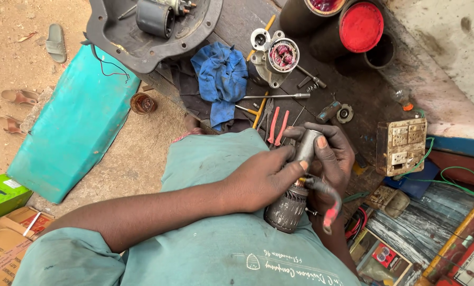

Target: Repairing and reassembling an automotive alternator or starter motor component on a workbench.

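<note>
- The grey, ribbed metal motor armature with its smooth steel shaft end [295,180] sits low and right of centre in the frame, held close to our chest above the green shirt.
- Our right hand [329,159] wraps around it from the far side, fingers curled over the shiny upper cylinder and thumb pressed on it, so this hand is clasping the armature.
- Our left hand [260,177] comes in from the left, fingertips closed against the joint between the shiny part and the dark ribbed drum; it grips there too.
- To do this well, we judge the right hand should keep the piece steady while the left works, with the black cable and its red clip [329,214] kept out of the fingers' way.
- The drum looks dark, greasy and finely slotted along its length; the upper sleeve is brighter and smoother. A trace of orange shows at the joint.
- Above the hands, on the dark, stained wooden workbench [364,95], lie red-handled pliers [277,127], a crumpled blue rag [221,79] and an open motor housing with copper-pink windings [279,55].
- A worn beige switch box [401,145] sits at right.
</note>
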